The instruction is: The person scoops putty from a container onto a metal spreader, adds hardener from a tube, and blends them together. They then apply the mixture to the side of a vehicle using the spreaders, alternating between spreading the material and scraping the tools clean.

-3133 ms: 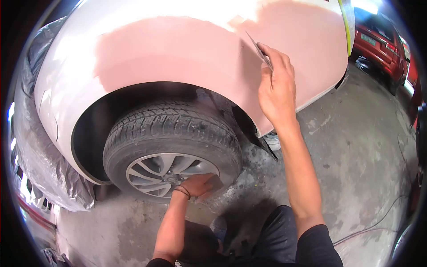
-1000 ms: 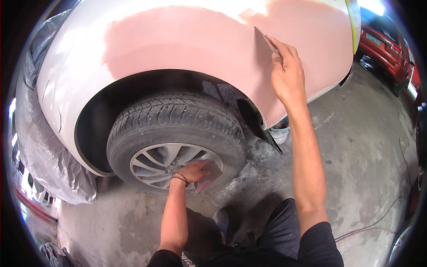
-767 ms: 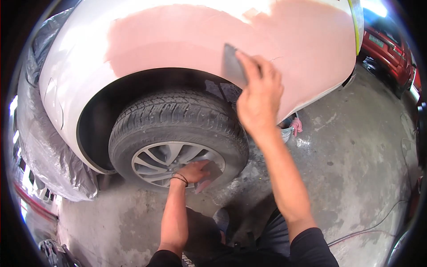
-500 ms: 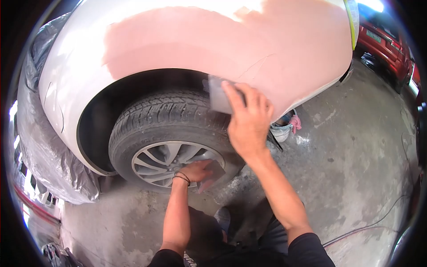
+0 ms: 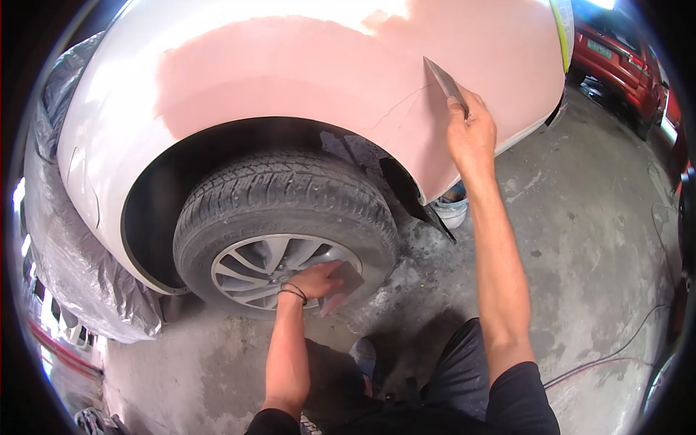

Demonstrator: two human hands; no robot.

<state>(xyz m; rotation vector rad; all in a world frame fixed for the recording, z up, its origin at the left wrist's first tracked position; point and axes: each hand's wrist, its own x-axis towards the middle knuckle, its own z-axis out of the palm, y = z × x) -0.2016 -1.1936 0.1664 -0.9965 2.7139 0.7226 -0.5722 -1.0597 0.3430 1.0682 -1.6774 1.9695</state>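
My right hand [image 5: 473,134] is closed round a thin grey metal spreader [image 5: 444,81], seen nearly edge-on against the pink filler [image 5: 290,65] on the white car's fender. Lower down, in front of the wheel's spokes [image 5: 250,262], my left hand [image 5: 319,281] holds a flat dark plate [image 5: 348,284] with some pinkish material at its lower edge. A dark bracelet circles the left wrist. Thin curved lines mark the filler left of the spreader.
The tyre [image 5: 283,192] sits under the open wheel arch. Grey plastic sheeting [image 5: 87,268] hangs at the left. A bucket [image 5: 451,212] stands behind the fender's lower edge. Cables [image 5: 602,360] lie on the concrete floor [image 5: 580,254]. A red vehicle [image 5: 616,58] is at upper right.
My right hand has moved up and right from above the tyre, and the spreader has turned from face-on to nearly edge-on. My left hand has hardly moved. The view has shifted slightly.
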